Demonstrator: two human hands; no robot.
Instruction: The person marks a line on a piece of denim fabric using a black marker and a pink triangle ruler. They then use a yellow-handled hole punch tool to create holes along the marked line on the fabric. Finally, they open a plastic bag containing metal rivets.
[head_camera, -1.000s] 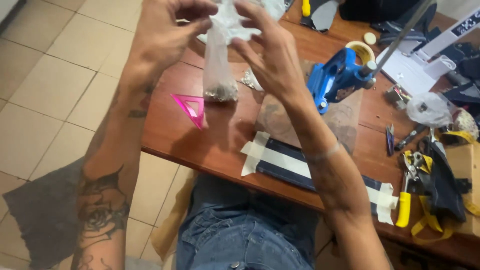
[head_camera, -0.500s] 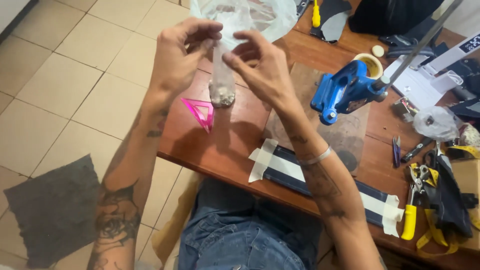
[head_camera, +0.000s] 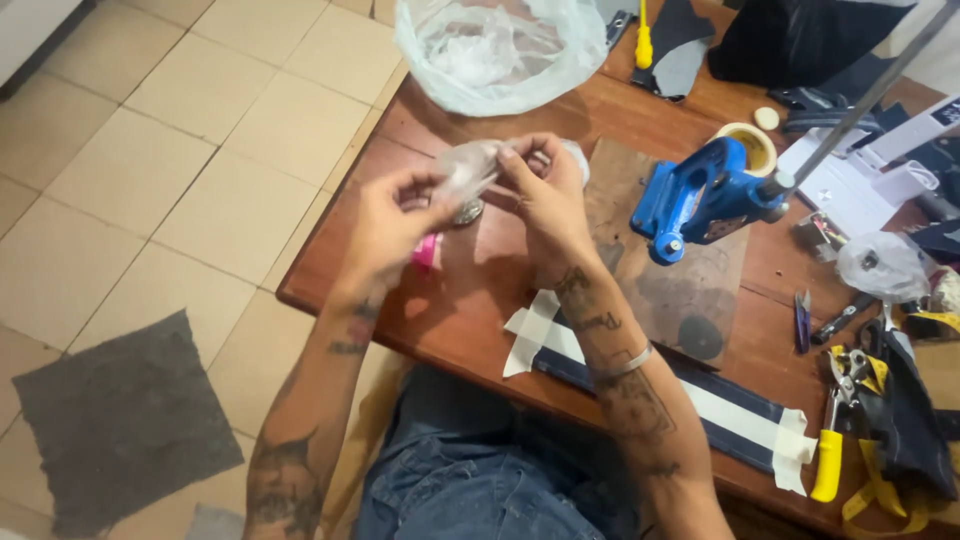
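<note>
I have both hands raised just over the near left part of the wooden table. My left hand pinches the lower part of a small clear plastic bag between thumb and fingertips; my right hand pinches the bag's upper end, fingers curled around it. The bag is stretched between the two hands, and a clump of small metal pieces hangs in its bottom, just above the tabletop. I cannot tell for certain whether the mouth is open or twisted shut, because the film is bunched and blurred.

To work the bag well, I judge that the left hand should keep the weighted end low and steady while the right hand works the mouth with light fingertip force only; pulling hard risks tearing the film and scattering the pieces.

A pink triangular piece shows under the left hand. Farther out stand a blue hand press, a large crumpled plastic bag and a taped dark strip.

Against the frame half a second ago, the hands have come lower and closer together, and the bag hangs shorter between them.
</note>
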